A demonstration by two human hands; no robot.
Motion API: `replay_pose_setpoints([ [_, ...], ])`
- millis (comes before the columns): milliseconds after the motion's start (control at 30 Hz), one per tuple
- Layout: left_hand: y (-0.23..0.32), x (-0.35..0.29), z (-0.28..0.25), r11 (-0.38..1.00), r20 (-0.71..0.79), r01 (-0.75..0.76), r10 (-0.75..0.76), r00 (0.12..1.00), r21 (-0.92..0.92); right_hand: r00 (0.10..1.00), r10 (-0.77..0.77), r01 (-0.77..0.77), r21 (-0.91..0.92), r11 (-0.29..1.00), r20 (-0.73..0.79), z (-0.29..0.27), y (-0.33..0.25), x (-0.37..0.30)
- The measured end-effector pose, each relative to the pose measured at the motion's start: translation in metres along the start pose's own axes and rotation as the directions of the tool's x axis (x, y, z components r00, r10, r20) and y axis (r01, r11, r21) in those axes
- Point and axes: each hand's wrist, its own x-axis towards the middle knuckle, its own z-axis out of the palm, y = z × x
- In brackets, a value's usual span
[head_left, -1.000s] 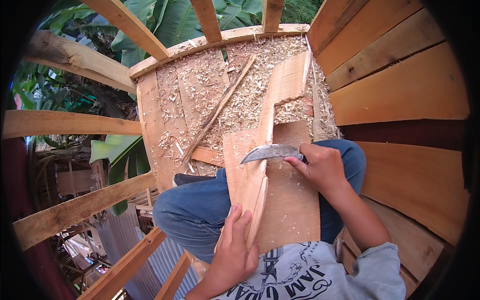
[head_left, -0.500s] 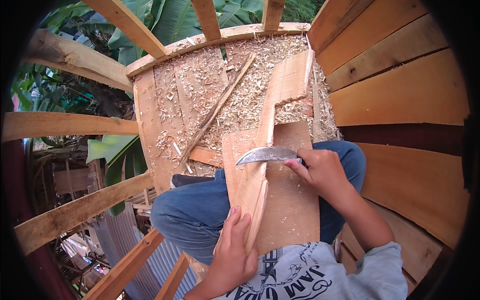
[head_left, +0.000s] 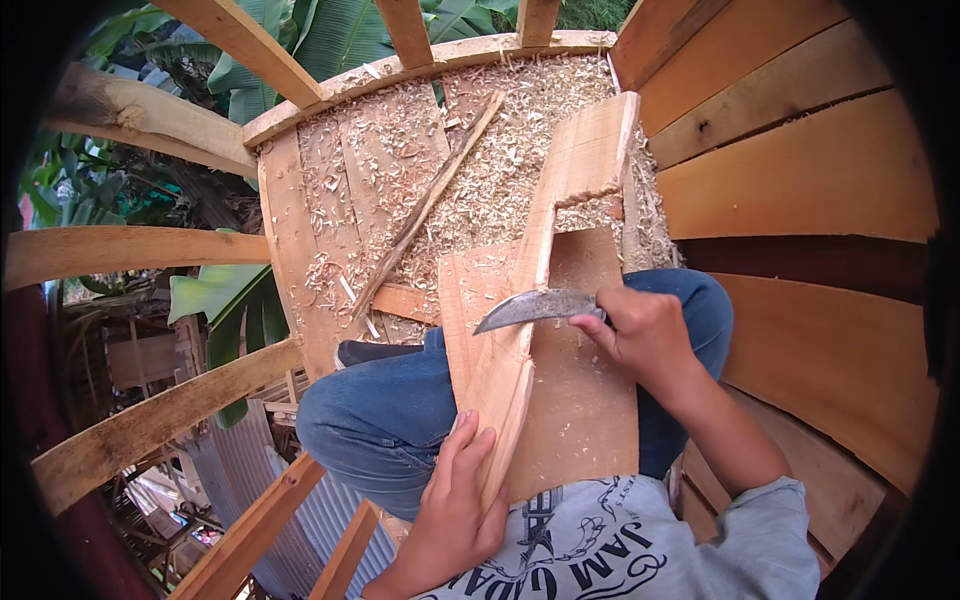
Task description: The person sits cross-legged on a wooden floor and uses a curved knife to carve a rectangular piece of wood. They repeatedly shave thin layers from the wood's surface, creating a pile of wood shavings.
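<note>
My right hand (head_left: 645, 330) is closed round the handle of a curved knife (head_left: 535, 307), and most of that handle is hidden in the fist. The blade points left and lies across a long wooden piece (head_left: 590, 150) with a broad, stepped far end. My left hand (head_left: 460, 490) grips the near end of this piece, fingers on its left face. Beneath the piece, a flat board (head_left: 585, 420) rests over my lap between my knees.
Wood shavings (head_left: 500, 170) cover much of the plank floor (head_left: 285, 210). A narrow stick (head_left: 430, 200) lies diagonally on it. Slatted rails (head_left: 140, 248) stand on the left, and a plank wall (head_left: 790, 180) rises on the right. Banana leaves (head_left: 340, 60) show beyond the far edge.
The far end of the wooden piece has shifted slightly up and right. The knife's tip has dipped a little, while both hands keep their holds.
</note>
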Motion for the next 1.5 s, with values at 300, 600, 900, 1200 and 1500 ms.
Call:
replay_pose_setpoints([
  [300,0.006,0.003,-0.002,1.0,0.004,0.025,-0.025,1.0,-0.015,1.0,0.013,-0.014,0.106,0.994,0.009,0.002,0.002,0.0],
  [600,0.009,0.009,0.006,0.998,-0.021,0.015,-0.014,1.0,0.064,0.997,0.068,-0.065,0.113,0.992,-0.023,0.01,0.012,0.008],
  [900,0.015,0.01,0.013,0.995,-0.053,0.035,-0.03,0.998,0.097,0.997,-0.045,0.054,0.17,0.984,-0.057,0.009,0.01,-0.002],
  [1200,0.024,0.014,0.023,0.984,-0.089,0.07,-0.056,0.994,0.166,0.991,0.055,-0.038,0.128,0.991,-0.125,0.015,0.021,0.014],
  [1500,0.026,0.009,0.026,0.982,-0.093,0.085,-0.07,0.993,0.171,0.996,-0.083,0.088,0.218,0.972,-0.031,0.003,0.019,0.007],
])
